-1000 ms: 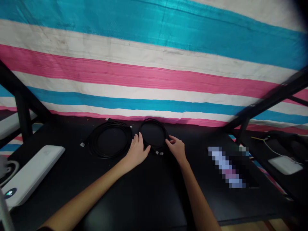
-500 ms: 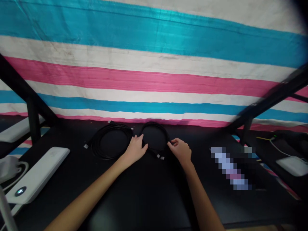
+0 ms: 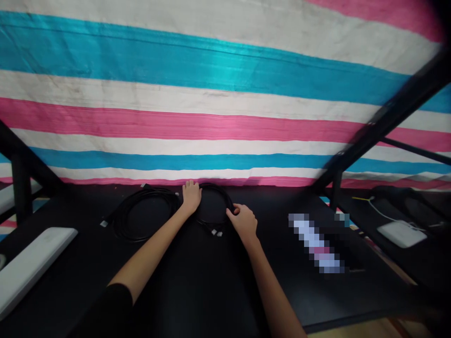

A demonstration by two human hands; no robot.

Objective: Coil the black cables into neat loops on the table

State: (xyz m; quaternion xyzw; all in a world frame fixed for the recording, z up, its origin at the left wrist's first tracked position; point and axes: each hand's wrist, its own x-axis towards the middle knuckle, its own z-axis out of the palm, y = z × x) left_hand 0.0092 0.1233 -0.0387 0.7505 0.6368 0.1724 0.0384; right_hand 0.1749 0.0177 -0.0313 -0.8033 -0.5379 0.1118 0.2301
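Two black cable coils lie on a black table (image 3: 211, 286) near a striped tarp. My left hand (image 3: 191, 195) rests on the far left rim of the smaller coil (image 3: 215, 212), fingers laid over the cable and pointing toward the tarp. My right hand (image 3: 243, 222) is at the coil's right rim, fingers curled round the cable. The coil's two light plug ends (image 3: 216, 232) stick out toward me between my hands. The larger coil (image 3: 145, 219) lies just left of my left hand, with one plug end (image 3: 103, 223) at its left.
A striped blue, white and pink tarp (image 3: 211, 117) hangs behind the table. A white flat device (image 3: 31, 263) lies at the left edge. A blurred-out object (image 3: 314, 242) sits right of my right hand. Black frame bars (image 3: 380, 117) slant at both sides; a white box (image 3: 400, 233) with a cord lies far right.
My left hand has slid from the near left of the smaller coil to its far left rim. My right hand stays at the right rim. The view has tilted up and shifted slightly.
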